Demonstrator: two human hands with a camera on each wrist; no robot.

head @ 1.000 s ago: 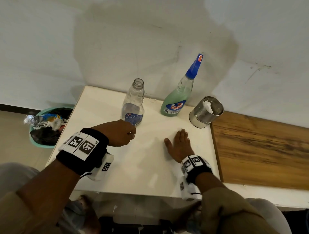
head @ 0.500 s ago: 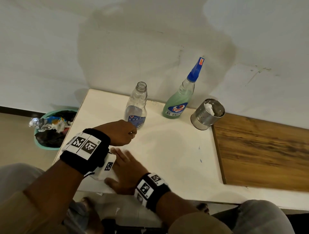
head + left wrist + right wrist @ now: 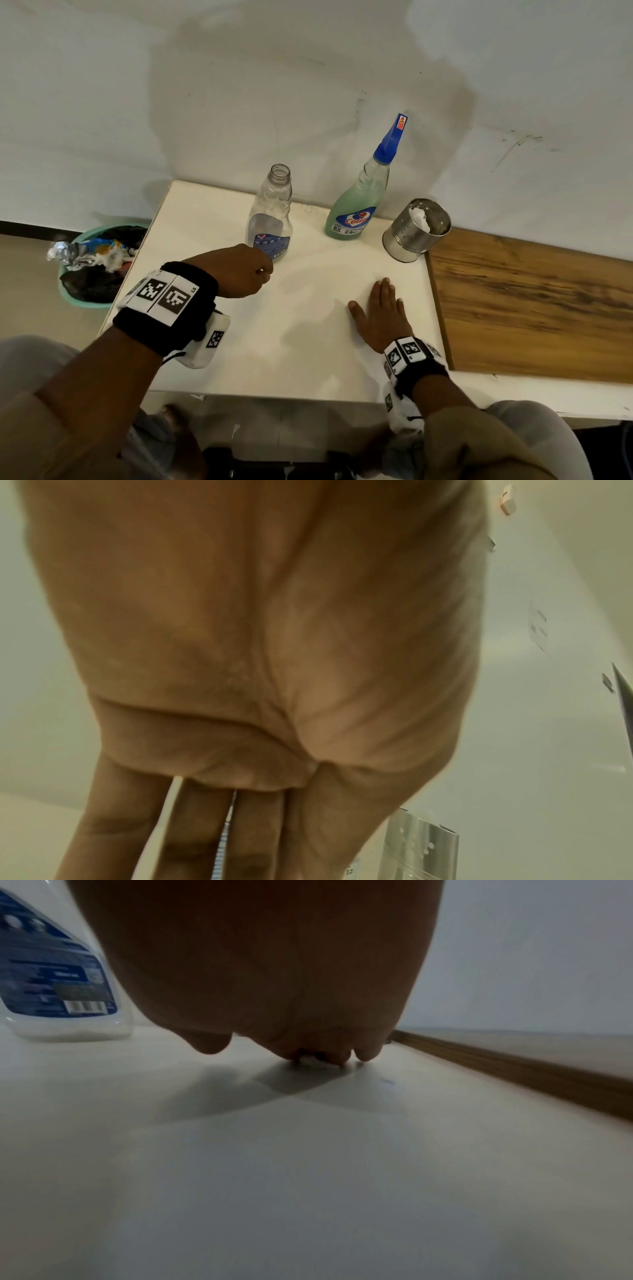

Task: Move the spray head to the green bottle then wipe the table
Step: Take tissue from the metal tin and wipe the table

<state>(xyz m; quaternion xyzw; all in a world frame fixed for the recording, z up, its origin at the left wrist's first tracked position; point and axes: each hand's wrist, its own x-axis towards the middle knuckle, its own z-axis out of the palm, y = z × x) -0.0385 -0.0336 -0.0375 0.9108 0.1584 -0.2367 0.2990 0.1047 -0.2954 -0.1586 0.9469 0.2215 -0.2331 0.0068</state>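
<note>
The green bottle point(image 3: 356, 205) stands at the back of the white table point(image 3: 308, 359) with the blue spray head point(image 3: 390, 140) on its neck. Left of it is the clear bottle point(image 3: 270, 219), its neck open. My left hand point(image 3: 239, 270) rests as a fist on the table just in front of the clear bottle; nothing shows in it. My right hand point(image 3: 380, 315) lies flat, palm down, near the table's right edge. In the right wrist view a bit of white tissue point(image 3: 313, 1063) sits under its fingertips point(image 3: 365, 1053).
A steel can point(image 3: 416, 231) with white tissue in it stands at the table's back right corner. A wooden surface point(image 3: 531, 308) adjoins the table on the right. A teal bin point(image 3: 92, 301) full of rubbish sits on the floor to the left. The wall is close behind the bottles.
My right hand slid from the table's middle right to the front left by my left wrist, then back to the right edge. The left fist and both bottles stayed put.
</note>
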